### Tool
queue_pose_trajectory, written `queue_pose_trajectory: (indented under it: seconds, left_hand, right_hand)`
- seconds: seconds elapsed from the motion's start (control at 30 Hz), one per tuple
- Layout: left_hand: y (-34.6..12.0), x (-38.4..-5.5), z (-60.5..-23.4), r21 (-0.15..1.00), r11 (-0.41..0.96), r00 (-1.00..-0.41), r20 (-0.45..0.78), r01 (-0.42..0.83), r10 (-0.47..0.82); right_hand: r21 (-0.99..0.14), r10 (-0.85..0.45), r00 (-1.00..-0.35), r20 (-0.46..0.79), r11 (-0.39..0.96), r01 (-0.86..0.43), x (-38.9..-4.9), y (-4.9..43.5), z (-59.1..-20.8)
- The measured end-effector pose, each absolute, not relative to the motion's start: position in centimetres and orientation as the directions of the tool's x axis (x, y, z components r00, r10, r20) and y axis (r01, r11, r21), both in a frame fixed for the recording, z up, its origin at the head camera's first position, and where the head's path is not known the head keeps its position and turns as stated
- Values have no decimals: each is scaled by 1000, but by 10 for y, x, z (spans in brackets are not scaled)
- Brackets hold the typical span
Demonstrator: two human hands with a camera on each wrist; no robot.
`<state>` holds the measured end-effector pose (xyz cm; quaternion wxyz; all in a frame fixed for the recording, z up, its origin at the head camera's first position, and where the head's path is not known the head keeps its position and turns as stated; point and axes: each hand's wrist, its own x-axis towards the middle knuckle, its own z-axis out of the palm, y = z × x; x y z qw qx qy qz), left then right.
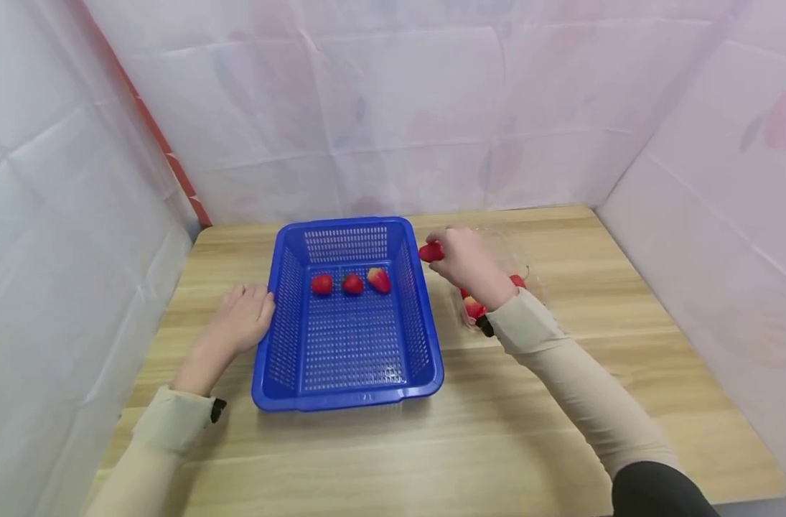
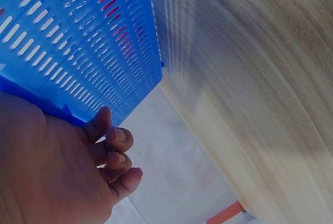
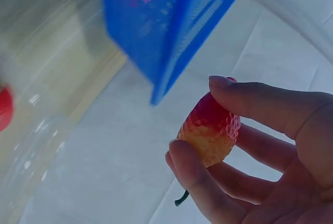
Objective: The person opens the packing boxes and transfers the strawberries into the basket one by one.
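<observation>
Pale wood bears a blue basket with three strawberries. Just right of it, the right hand pinches a fourth strawberry in bent fingers; the left hand, loosely curled, holds the left rim.

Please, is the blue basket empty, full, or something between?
Something between: three fruits lie in a row inside the blue basket, and much of its slotted floor shows bare.
</observation>
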<state>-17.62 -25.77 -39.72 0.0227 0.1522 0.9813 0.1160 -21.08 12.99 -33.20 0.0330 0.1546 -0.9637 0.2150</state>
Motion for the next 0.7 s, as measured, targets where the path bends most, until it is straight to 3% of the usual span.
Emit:
queue_pose_trajectory:
  seconds: [0.37,0.7]
  left_hand:
    - [-258,-175,-401,234,922,-949,12,310,316]
    - [-257,-177,-399,236,922,-950,17,307,312]
  right_hand:
    - [-425,-438,-896,70,800,-424,-210,73,-324]
    - [-460,-498,-867,-16,773,-436,-213,24,-331]
